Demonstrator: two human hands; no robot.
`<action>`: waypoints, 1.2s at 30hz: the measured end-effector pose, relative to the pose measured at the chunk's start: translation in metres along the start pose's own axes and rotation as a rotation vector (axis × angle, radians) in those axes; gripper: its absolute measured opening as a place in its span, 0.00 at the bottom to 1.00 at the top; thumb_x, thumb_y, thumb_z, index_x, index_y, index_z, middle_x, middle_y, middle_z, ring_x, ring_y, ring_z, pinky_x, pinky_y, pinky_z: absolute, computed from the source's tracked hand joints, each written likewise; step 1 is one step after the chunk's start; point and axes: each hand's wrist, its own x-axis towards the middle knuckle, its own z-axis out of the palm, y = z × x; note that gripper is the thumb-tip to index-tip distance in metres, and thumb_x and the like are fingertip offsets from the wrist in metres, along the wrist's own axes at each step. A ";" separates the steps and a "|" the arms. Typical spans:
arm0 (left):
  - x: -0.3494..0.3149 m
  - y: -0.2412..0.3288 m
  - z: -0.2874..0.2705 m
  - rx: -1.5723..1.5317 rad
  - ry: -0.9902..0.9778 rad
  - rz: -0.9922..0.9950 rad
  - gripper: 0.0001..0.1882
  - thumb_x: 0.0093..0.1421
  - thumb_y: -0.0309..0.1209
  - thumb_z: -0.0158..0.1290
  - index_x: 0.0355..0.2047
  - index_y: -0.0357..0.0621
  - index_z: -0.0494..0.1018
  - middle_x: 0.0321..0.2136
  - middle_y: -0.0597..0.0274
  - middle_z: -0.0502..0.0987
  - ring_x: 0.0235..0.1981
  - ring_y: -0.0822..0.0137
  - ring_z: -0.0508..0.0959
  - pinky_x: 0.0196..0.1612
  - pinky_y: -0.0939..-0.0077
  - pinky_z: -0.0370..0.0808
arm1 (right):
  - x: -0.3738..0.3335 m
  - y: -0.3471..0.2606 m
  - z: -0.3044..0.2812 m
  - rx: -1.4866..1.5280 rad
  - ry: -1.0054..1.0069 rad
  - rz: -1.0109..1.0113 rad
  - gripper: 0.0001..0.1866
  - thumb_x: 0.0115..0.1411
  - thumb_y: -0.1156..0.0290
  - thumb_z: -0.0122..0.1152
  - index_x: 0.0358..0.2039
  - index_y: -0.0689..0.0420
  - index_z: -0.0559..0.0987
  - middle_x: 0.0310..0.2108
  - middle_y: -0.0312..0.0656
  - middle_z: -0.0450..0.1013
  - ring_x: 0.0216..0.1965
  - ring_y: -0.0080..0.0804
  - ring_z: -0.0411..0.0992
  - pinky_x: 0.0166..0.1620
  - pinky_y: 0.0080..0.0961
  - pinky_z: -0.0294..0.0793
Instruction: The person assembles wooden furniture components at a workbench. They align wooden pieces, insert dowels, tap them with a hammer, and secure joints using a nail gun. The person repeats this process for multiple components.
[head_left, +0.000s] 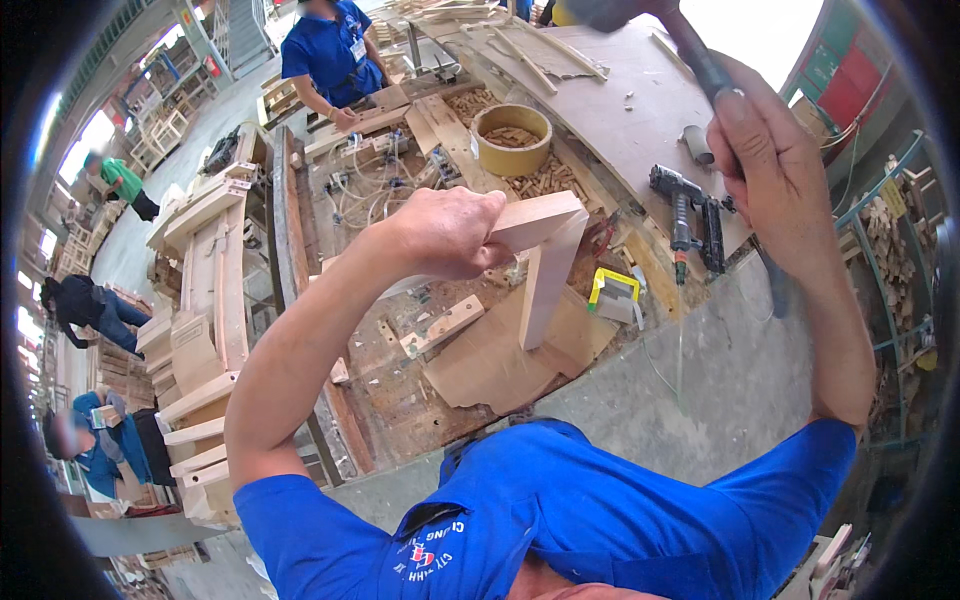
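Observation:
My left hand (445, 232) is closed round one arm of an L-shaped wooden frame piece (548, 285). Its two pale bars meet at a corner on the right, and the other bar runs down to a sheet of cardboard (490, 365) on the workbench. Raised at the upper right, my right hand (765, 150) grips a hammer (697, 55) by its handle. The dark hammer head is partly cut off by the top edge. Below that hand, a nail gun (685, 215) lies on the bench.
A yellow round tub (512, 140) of wooden dowels stands on the bench among loose dowels. Nearby are a yellow-edged box (615, 295), a drilled wood block (447, 325) and clamps with air hoses (375, 180). A co-worker in blue (335, 55) stands across the bench; stacked timber (205, 300) lies left.

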 end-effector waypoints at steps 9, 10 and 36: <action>0.002 0.003 -0.004 0.045 -0.027 0.018 0.26 0.66 0.52 0.61 0.46 0.40 0.73 0.40 0.42 0.85 0.46 0.43 0.85 0.48 0.48 0.81 | -0.022 0.045 0.031 -0.270 -0.425 -0.010 0.23 0.75 0.64 0.57 0.64 0.65 0.73 0.32 0.65 0.78 0.33 0.59 0.80 0.39 0.46 0.76; 0.003 0.005 -0.004 0.050 -0.022 0.013 0.27 0.66 0.53 0.62 0.46 0.40 0.73 0.40 0.42 0.85 0.45 0.43 0.85 0.47 0.48 0.81 | -0.024 0.044 0.031 -0.255 -0.411 -0.021 0.23 0.75 0.65 0.57 0.64 0.65 0.73 0.32 0.66 0.78 0.34 0.60 0.80 0.39 0.47 0.76; -0.046 -0.019 -0.030 0.099 -0.066 -0.148 0.33 0.57 0.51 0.72 0.48 0.37 0.72 0.40 0.41 0.84 0.48 0.41 0.84 0.53 0.50 0.80 | 0.009 0.004 -0.075 -0.202 0.456 -0.308 0.22 0.79 0.49 0.49 0.36 0.53 0.77 0.19 0.26 0.62 0.19 0.15 0.58 0.24 0.17 0.58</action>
